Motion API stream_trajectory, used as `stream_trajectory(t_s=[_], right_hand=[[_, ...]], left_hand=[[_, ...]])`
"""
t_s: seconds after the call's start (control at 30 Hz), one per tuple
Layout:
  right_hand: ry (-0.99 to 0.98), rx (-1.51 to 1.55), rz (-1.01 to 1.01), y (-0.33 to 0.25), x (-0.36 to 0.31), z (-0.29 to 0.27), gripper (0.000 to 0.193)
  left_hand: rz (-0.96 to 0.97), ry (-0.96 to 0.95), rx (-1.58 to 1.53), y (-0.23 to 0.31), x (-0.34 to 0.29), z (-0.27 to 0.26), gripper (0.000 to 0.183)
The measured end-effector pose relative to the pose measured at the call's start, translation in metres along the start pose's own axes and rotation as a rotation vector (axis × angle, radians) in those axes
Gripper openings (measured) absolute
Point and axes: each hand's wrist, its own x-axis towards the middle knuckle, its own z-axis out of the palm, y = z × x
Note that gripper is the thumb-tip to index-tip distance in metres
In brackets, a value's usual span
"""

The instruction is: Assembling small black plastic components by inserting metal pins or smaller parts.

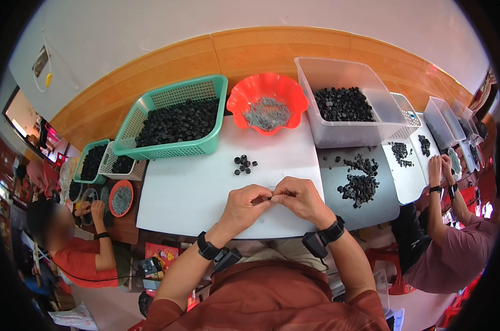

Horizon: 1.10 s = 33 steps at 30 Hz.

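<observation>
Above the white board [178,198], near the wearer's side, the left hand [243,207] and right hand [298,199] meet, thumbs and fingers of both pinching a small dark piece [270,198] mostly hidden by the fingertips. Just beyond lies a loose cluster of black caps [244,164]. One firm, steady pinch and small, gentle movements from the other hand would likely serve best, low over the board to catch any slip.

The white tabletop [189,193] carries a green basket [178,151], red bowl [292,91] and small black parts [242,167].
</observation>
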Motion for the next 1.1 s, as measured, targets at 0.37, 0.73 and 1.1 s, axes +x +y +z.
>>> stream_trajectory(t_s=[0.37,0.73,1.1], right_hand=[[0.106,-0.108,-0.336,-0.001,-0.006,0.004,0.022],[0.100,-0.090,-0.304,-0.004,-0.007,0.003,0.033],[0.112,-0.100,-0.271,-0.005,-0.008,0.003,0.027]], left_hand=[[-0.208,-0.013,-0.236,-0.002,0.005,-0.002,0.015],[-0.364,-0.077,-0.622,0.000,0.014,-0.004,0.020],[-0.412,-0.139,-0.808,0.005,0.011,-0.008,0.018]])
